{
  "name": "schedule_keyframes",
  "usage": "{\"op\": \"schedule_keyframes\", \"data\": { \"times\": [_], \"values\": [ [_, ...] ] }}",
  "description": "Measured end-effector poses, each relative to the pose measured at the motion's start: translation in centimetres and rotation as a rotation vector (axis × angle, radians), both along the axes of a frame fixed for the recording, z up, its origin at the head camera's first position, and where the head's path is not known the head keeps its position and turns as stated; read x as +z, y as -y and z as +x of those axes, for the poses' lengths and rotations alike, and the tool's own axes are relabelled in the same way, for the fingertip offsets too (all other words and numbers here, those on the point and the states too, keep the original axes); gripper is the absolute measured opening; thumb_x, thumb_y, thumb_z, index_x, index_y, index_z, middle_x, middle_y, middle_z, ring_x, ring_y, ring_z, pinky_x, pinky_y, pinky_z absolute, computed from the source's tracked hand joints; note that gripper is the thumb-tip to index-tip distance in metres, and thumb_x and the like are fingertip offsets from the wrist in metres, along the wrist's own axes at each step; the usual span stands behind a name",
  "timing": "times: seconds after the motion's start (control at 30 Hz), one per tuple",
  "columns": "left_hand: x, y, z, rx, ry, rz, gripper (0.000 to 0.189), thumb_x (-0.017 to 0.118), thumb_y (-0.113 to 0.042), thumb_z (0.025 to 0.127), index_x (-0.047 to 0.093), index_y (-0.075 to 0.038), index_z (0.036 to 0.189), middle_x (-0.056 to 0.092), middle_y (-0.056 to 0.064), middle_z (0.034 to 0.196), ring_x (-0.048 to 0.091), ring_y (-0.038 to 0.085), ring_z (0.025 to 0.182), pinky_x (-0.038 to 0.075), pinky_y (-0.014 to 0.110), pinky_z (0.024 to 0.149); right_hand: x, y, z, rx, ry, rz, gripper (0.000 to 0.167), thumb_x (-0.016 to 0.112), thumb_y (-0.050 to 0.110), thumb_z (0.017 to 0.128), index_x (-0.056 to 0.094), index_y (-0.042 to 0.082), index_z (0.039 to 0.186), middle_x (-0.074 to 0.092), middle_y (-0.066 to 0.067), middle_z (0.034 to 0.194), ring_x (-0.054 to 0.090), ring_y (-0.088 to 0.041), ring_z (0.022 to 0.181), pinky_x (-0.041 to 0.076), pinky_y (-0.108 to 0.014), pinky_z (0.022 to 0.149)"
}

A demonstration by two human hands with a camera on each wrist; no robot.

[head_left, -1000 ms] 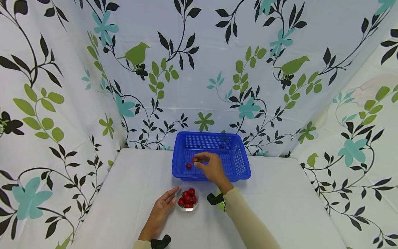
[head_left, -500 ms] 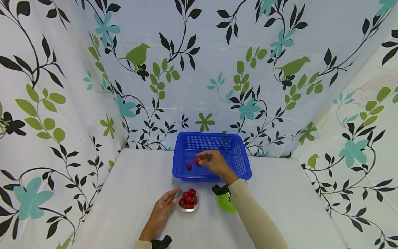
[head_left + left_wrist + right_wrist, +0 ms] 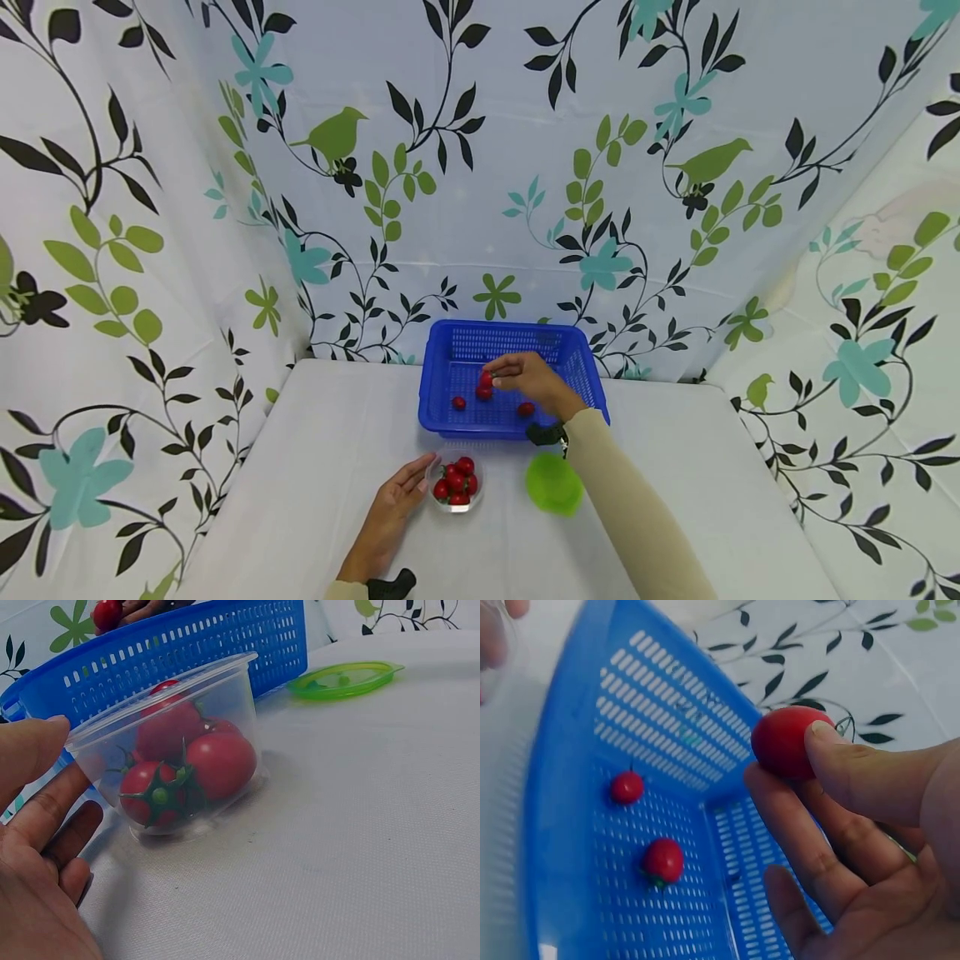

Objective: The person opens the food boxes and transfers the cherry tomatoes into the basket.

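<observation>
My right hand point(image 3: 534, 380) pinches a red cherry tomato point(image 3: 784, 741) between thumb and fingers, over the blue plastic basket point(image 3: 480, 432). Lying on the basket floor are a tomato at the left point(image 3: 459, 402), another just below the held one point(image 3: 483, 392) and one at the right point(image 3: 527, 409). My left hand point(image 3: 390, 508) rests on the table beside a clear plastic tub point(image 3: 135, 714), its fingers loosely extended around the tub's left side and the thumb close to the rim. Several tomatoes point(image 3: 221, 763) with green stalks fill the tub.
A translucent green lid point(image 3: 553, 485) lies on the white-covered table point(image 3: 315, 467), right of the tub and under the right forearm's edge. Patterned cloth walls point(image 3: 495, 208) with leaves and birds close off the back and both sides.
My right hand has moved right and slightly up with its tomato. The basket's right-hand tomato and more of the green lid are now uncovered. The left hand stays by the tub.
</observation>
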State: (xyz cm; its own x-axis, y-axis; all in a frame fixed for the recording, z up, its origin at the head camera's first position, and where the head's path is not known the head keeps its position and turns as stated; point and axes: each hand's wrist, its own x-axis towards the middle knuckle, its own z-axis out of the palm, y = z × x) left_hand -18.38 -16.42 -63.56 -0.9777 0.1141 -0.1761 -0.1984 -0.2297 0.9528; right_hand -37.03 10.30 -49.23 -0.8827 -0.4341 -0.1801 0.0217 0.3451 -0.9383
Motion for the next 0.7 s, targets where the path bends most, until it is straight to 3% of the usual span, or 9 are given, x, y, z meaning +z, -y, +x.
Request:
{"op": "schedule_keyframes", "data": {
  "times": [0.1, 0.17, 0.3, 0.4, 0.5, 0.7],
  "values": [
    [0.0, 0.0, 0.1, 0.002, -0.006, 0.002, 0.051, 0.06, -0.016, 0.109, 0.049, -0.011, 0.158, 0.05, 0.007, 0.165, 0.031, 0.03, 0.161, 0.02, 0.057, 0.133, -0.2, -0.3, -0.7, 0.01, 0.005, 0.003, 0.026, 0.071, 0.007, 0.101, 0.077, 0.012, 0.126, 0.076, -0.01, 0.126, 0.069, -0.025, 0.12, 0.046, -0.056, 0.119],
    [0.1, 0.0, 0.1, 0.005, -0.001, 0.004, 0.051, 0.061, -0.017, 0.109, 0.05, -0.012, 0.158, 0.05, 0.006, 0.165, 0.032, 0.028, 0.161, 0.024, 0.051, 0.133, -0.3, -0.5, -1.1, 0.012, 0.018, 0.003, 0.025, 0.071, 0.008, 0.102, 0.078, 0.014, 0.125, 0.076, -0.008, 0.125, 0.068, -0.026, 0.121, 0.043, -0.058, 0.121],
    [0.1, 0.0, 0.1, -0.004, -0.002, -0.016, 0.052, 0.06, -0.018, 0.109, 0.048, -0.011, 0.159, 0.049, 0.008, 0.166, 0.034, 0.026, 0.159, 0.038, 0.025, 0.122, -0.7, -0.8, -2.0, 0.026, 0.026, 0.006, 0.024, 0.07, 0.008, 0.103, 0.078, 0.015, 0.124, 0.077, -0.006, 0.124, 0.067, -0.026, 0.121, 0.042, -0.057, 0.122],
    [0.1, 0.1, 0.1, -0.014, -0.014, -0.029, 0.053, 0.059, -0.02, 0.11, 0.046, -0.009, 0.16, 0.047, 0.01, 0.167, 0.037, 0.023, 0.157, 0.042, 0.011, 0.109, -0.9, -1.0, -2.5, 0.029, 0.026, 0.012, 0.024, 0.069, 0.007, 0.103, 0.078, 0.014, 0.125, 0.077, -0.007, 0.124, 0.068, -0.025, 0.12, 0.044, -0.054, 0.121],
    [0.2, 0.2, 0.1, -0.028, -0.039, -0.037, 0.055, 0.058, -0.02, 0.11, 0.043, -0.006, 0.161, 0.044, 0.015, 0.168, 0.038, 0.023, 0.157, 0.041, 0.008, 0.106, -1.0, -1.1, -3.0, 0.022, 0.031, 0.012, 0.025, 0.068, 0.005, 0.103, 0.077, 0.011, 0.125, 0.077, -0.009, 0.123, 0.069, -0.025, 0.119, 0.045, -0.053, 0.12],
    [0.2, 0.2, 0.1, -0.029, -0.02, -0.016, 0.054, 0.059, -0.02, 0.11, 0.044, -0.008, 0.161, 0.045, 0.011, 0.168, 0.034, 0.026, 0.159, 0.041, 0.008, 0.107, -1.5, -1.2, -4.1, 0.003, 0.031, 0.058, 0.024, 0.069, 0.005, 0.102, 0.078, 0.011, 0.124, 0.079, -0.008, 0.119, 0.071, -0.025, 0.115, 0.043, -0.056, 0.121]
  ]
}}
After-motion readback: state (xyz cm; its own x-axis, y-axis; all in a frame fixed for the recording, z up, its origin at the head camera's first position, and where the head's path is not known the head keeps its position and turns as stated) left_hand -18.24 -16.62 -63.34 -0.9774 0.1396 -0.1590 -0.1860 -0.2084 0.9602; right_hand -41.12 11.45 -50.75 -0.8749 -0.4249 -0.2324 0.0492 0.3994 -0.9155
